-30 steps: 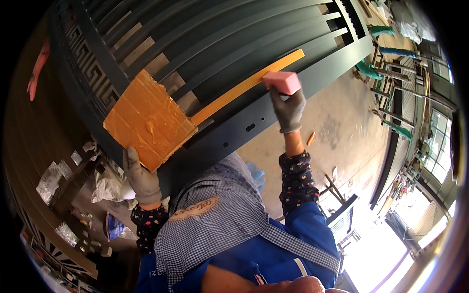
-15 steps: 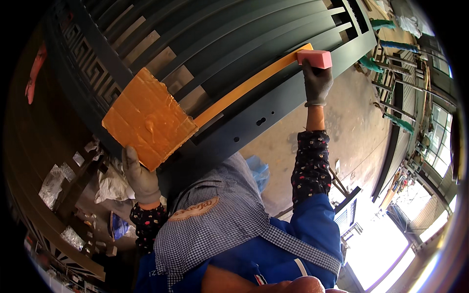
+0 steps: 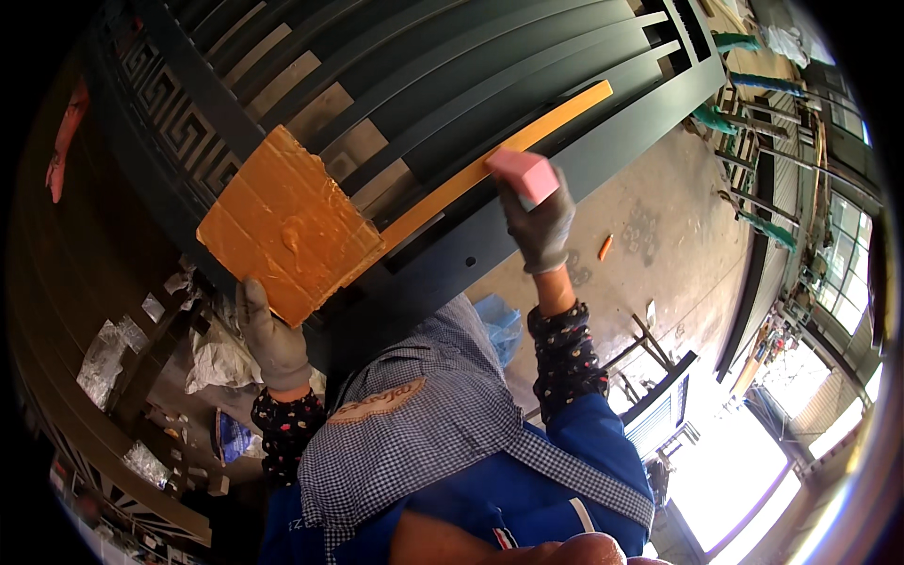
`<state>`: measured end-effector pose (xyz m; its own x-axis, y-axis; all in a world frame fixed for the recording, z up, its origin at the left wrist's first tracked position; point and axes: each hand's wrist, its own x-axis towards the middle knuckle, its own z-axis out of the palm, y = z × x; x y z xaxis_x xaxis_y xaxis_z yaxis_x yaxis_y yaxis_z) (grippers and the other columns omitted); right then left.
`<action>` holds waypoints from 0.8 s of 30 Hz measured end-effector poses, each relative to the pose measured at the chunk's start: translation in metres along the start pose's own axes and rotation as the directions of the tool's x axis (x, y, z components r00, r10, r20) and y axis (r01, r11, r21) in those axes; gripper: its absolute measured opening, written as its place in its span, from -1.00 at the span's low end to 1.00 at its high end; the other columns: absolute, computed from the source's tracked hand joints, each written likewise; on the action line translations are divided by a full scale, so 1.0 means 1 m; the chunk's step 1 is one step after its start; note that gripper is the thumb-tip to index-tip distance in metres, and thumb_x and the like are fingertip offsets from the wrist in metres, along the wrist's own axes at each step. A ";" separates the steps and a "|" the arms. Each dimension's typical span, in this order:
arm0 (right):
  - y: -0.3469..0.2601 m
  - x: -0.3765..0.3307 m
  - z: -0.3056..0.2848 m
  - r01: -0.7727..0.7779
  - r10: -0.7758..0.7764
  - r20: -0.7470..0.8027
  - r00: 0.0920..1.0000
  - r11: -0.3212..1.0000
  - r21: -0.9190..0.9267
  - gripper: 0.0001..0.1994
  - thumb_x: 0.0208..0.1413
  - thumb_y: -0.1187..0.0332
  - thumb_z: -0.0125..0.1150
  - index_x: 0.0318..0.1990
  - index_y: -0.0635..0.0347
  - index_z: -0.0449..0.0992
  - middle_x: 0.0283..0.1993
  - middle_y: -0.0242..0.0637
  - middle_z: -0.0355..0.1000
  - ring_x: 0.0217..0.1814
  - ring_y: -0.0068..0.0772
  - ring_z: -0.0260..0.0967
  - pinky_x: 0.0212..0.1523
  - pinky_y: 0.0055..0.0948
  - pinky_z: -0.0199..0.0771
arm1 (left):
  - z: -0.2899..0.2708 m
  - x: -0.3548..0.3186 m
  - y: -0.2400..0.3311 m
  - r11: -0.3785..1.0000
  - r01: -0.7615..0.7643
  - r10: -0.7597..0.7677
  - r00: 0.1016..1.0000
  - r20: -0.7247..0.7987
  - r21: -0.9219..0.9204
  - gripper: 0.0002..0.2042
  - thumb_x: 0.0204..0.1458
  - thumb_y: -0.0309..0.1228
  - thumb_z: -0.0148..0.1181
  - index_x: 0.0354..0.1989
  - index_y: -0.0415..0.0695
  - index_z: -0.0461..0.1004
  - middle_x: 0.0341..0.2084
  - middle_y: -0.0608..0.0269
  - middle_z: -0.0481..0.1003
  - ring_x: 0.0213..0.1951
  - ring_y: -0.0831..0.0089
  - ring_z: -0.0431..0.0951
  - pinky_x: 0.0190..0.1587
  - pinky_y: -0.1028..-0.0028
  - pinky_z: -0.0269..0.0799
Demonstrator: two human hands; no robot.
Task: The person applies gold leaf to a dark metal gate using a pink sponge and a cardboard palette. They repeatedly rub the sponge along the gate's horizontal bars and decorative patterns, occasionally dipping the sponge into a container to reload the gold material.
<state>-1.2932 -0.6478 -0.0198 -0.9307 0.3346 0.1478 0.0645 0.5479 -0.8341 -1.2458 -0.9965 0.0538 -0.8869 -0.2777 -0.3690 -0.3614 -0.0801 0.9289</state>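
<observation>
My right hand [image 3: 541, 226], in a grey glove, grips a pink block [image 3: 524, 173] pressed against a long yellow-painted bar [image 3: 490, 174] of a dark metal gate [image 3: 414, 85]. My left hand [image 3: 272, 341], also gloved, holds the lower edge of a square piece of cardboard [image 3: 280, 223] coated in yellow paint, held flat against the gate's slats to the left of the bar.
A concrete floor [image 3: 650, 235] lies below the gate, with a small orange object [image 3: 605, 247] on it. Crumpled plastic and scraps [image 3: 212, 363] sit at lower left. Metal frames [image 3: 753, 141] stand at right. A blue bag [image 3: 497, 325] lies near my body.
My right hand slid the pink block up along the yellow bar to its far end, then back down toward the middle. The left hand and cardboard stayed in place.
</observation>
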 end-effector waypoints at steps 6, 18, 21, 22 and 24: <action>-0.016 -0.004 -0.008 0.155 -0.156 0.072 0.985 0.988 0.025 -0.66 0.02 0.42 0.46 -0.02 0.20 0.58 -0.14 -0.17 0.60 -0.13 -0.15 0.62 -0.10 -0.31 0.59 | -0.004 0.002 -0.001 0.996 -0.064 0.066 0.997 -0.032 0.063 -0.46 0.48 -0.09 -0.23 0.32 -0.37 0.27 0.18 0.09 0.42 0.14 0.36 0.49 0.15 0.41 0.49; 0.009 0.011 -0.007 -0.033 0.029 -0.102 0.994 0.999 -0.039 -0.68 0.04 0.41 0.44 -0.04 0.24 0.57 -0.15 -0.19 0.61 -0.08 -0.25 0.63 -0.04 -0.35 0.57 | -0.016 0.002 -0.003 0.998 -0.042 0.043 0.999 -0.013 0.049 -0.45 0.46 -0.06 -0.16 0.31 -0.34 0.30 0.16 0.11 0.43 0.12 0.40 0.49 0.12 0.43 0.49; -0.010 -0.005 -0.004 -0.056 0.056 0.011 0.998 0.996 -0.068 -0.65 0.01 0.40 0.49 -0.03 0.23 0.58 -0.12 -0.17 0.61 -0.08 -0.22 0.62 -0.03 -0.36 0.56 | -0.011 0.002 -0.002 0.999 -0.019 0.018 0.999 -0.038 -0.034 -0.46 0.45 -0.05 -0.15 0.29 -0.33 0.31 0.15 0.12 0.43 0.11 0.40 0.49 0.11 0.42 0.48; -0.008 -0.004 -0.005 -0.044 0.043 -0.026 0.999 0.998 -0.054 -0.64 0.01 0.39 0.50 -0.02 0.23 0.58 -0.12 -0.17 0.61 -0.08 -0.22 0.62 -0.03 -0.37 0.56 | -0.011 0.002 -0.002 0.996 -0.002 -0.002 0.999 -0.048 -0.084 -0.45 0.45 -0.05 -0.16 0.29 -0.34 0.31 0.15 0.12 0.43 0.12 0.40 0.48 0.12 0.42 0.48; 0.000 0.001 -0.009 -0.022 0.020 -0.098 0.995 0.999 -0.026 -0.61 0.00 0.37 0.52 -0.02 0.22 0.58 -0.13 -0.17 0.61 -0.10 -0.22 0.62 -0.04 -0.37 0.56 | -0.010 0.002 0.000 0.992 0.010 -0.018 0.998 -0.059 -0.124 -0.45 0.46 -0.05 -0.17 0.29 -0.34 0.32 0.15 0.12 0.43 0.12 0.39 0.48 0.12 0.42 0.48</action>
<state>-1.2911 -0.6405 -0.0153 -0.8897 0.4185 0.1826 0.0947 0.5603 -0.8229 -1.2450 -1.0063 0.0527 -0.8620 -0.3319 -0.3831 -0.3320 -0.2013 0.9216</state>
